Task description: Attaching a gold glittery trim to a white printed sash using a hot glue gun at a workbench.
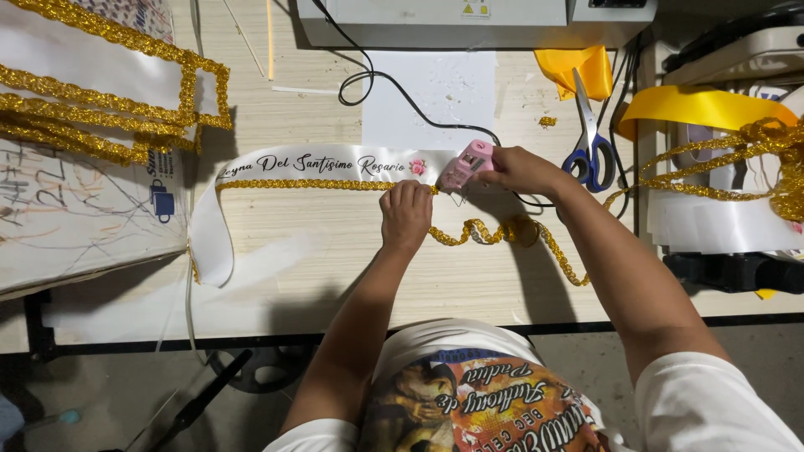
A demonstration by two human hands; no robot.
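Observation:
A white satin sash (285,165) with black script and a small pink flower lies across the wooden table (469,285). Gold glitter trim (301,184) runs along its lower edge. My left hand (405,214) presses the trim down onto the sash with closed fingers. My right hand (523,170) grips a pink hot glue gun (466,165), its nozzle pointing at the sash edge just right of my left hand. Loose gold trim (502,232) curls across the table under my right forearm.
Blue-handled scissors (590,142) lie right of the glue gun, near a yellow ribbon (695,106) and piled gold trim (779,163). A black cable (394,84) runs from a grey machine (469,21) at the back. More trimmed white sashes (92,92) lie far left.

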